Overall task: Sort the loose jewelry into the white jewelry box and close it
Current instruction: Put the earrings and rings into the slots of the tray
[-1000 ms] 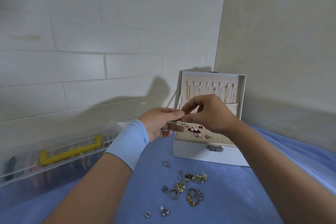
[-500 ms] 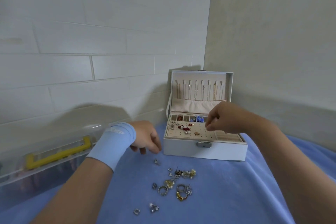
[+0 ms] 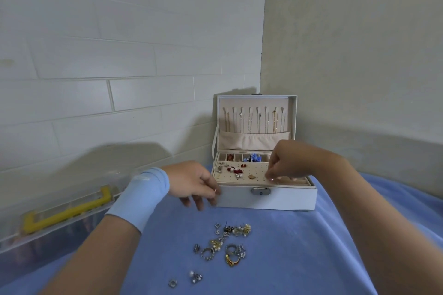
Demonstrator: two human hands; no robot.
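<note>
The white jewelry box [image 3: 290, 199] stands open on the blue cloth, its lid [image 3: 293, 112] upright with several chains hanging inside. Earrings sit on the holed panel [image 3: 254, 170]; small compartments behind hold red and blue pieces. My right hand [image 3: 290, 163] is over the tray's right side, fingers curled down, fingertips pinched at the panel's right edge on a small piece that the fingers hide. My left hand [image 3: 191, 182] rests against the box's front left corner, fingers relaxed. A pile of loose jewelry [image 3: 227, 244] lies on the cloth in front of the box.
Two stray pieces [image 3: 195, 278] lie nearer me on the blue cloth [image 3: 299, 246]. A clear plastic case with a yellow handle [image 3: 67, 213] lies along the wall at left. The box sits in the corner between two walls.
My hands, together above the box a second ago, have parted. The right went down to the tray's right side; the left dropped to the cloth, then moved to the box's front left corner.
</note>
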